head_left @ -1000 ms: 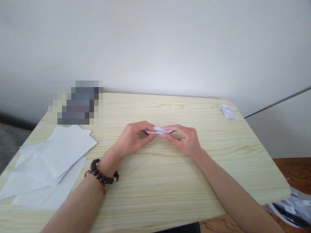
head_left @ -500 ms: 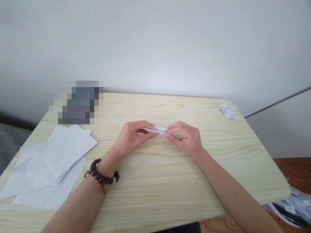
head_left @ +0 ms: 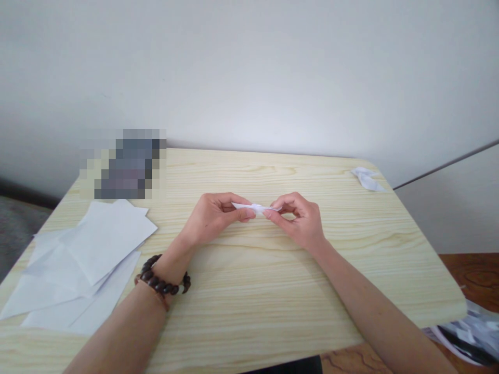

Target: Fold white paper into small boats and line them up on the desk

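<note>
Your left hand and right hand each pinch an end of the folded paper in a narrow grip, above the desk.

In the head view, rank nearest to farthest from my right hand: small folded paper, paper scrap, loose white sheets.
1. Small folded paper, pinched in the right hand.
2. Paper scrap, back right corner.
3. Loose white sheets, far left.

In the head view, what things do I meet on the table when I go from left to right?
paper sheets → left hand → folded paper → right hand → crumpled paper, near the far right corner.
</note>
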Available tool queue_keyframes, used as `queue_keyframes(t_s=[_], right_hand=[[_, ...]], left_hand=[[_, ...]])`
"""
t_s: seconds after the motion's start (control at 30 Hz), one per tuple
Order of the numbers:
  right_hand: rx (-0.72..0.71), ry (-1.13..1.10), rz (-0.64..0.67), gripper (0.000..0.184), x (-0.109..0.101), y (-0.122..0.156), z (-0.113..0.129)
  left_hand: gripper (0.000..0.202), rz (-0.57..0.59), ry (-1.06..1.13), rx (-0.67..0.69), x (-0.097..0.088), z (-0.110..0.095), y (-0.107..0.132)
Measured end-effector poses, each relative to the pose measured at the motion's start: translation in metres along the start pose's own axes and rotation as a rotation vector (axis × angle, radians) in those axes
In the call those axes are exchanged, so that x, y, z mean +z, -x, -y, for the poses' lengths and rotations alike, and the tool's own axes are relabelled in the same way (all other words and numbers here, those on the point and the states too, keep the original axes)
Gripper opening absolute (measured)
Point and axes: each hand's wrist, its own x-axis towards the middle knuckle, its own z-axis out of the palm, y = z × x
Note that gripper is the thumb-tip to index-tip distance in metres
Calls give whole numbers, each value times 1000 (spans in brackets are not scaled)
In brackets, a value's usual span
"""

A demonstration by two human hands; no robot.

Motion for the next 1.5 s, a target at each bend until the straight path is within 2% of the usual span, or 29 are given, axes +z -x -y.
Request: queue_keyframes(t_s=[0.17, 0.43, 0.67, 0.8, 0.9, 1.03, 1.17, 1.33, 1.5], right_hand=[[147, -104, 47, 24, 3, -1, -3], [104, 59, 213, 17, 1, 0, -4], [137, -75, 172, 12, 3, 0, -3], [153, -68, 125, 12, 6, 0, -1], [175, -83, 99, 15, 6, -1, -1], [193, -85, 122, 16, 5, -2, -3], [130, -19, 186, 14, 4, -1, -3], [55, 60, 178, 14, 5, 0, 1], [84, 46, 195, 14, 1, -3, 2]], left_hand=[[39, -12, -1, -32, -1, 1, -2], [25, -57, -47, 5, 0, 2, -3], [28, -15, -109, -27, 2, 3, -3], [30, -61, -278, 6, 2, 4, -4], [31, -86, -318, 29, 2, 4, -4], [35, -46, -312, 12, 3, 2, -4], [29, 29, -348, -21, 5, -2, -1], [31, 20, -397, -5, 9, -6, 2], [33, 8, -355, -19, 10, -6, 1]])
